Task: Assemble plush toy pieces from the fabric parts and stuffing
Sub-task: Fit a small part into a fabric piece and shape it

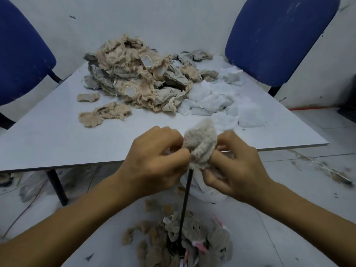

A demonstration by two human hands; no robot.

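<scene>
Both hands hold a fuzzy plush piece (200,145) just past the near edge of the bench (57,143). The left hand (154,160) has its grip pinched shut on the piece's lower opening; the right hand (235,166) is clamped on the opposite side, probably to keep the mouth spread over the upright black rod (185,199) for pushing stuffing in. White stuffing (210,97) lies behind the piece, with the pile of fabric parts (138,78) beside it. Open bench to the left gives room for finished pieces.
</scene>
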